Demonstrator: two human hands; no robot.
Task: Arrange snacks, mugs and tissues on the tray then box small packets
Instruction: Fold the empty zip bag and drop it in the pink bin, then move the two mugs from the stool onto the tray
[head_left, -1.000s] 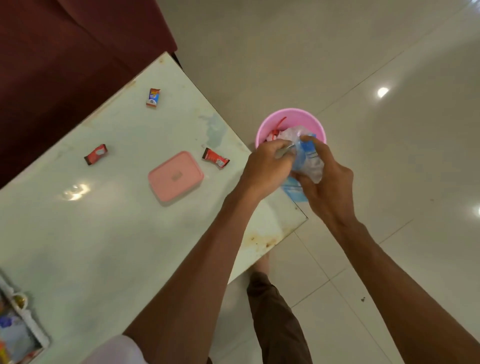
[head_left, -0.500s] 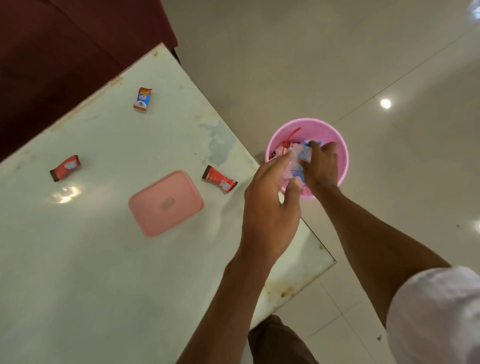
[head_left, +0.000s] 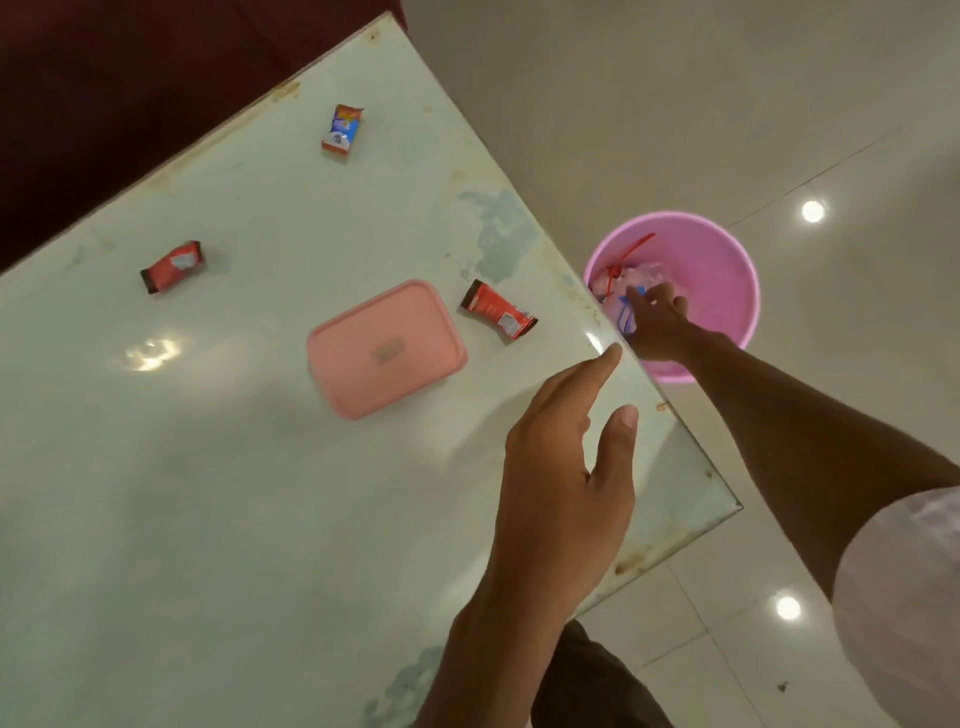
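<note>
On the pale worktop (head_left: 208, 467), far left, a red packet (head_left: 171, 265) lies flat, at about 10 o'clock from the pink box (head_left: 385, 349) and well apart from it. A blue-and-red packet (head_left: 342, 129) lies near the far edge, at about 12 o'clock from the box. The box, lid on, sits mid-worktop. A second red packet (head_left: 498, 316) lies just beside it at about 2 o'clock, not touching.

The left hand (head_left: 566, 467) hovers over the worktop near its right edge, at 4 o'clock from the box, wide open, fingers straight, thumb spread, holding nothing. The second red packet is near its fingertips, at about 11 o'clock from them, apart from the hand.

Past the edge, the right hand (head_left: 657, 327) reaches down into a pink bucket (head_left: 722, 291) standing on the floor (head_left: 675, 104). Its fingers lie against a crumpled clear wrapper (head_left: 613, 306) with blue print in the bucket. I cannot tell whether they grip it.
</note>
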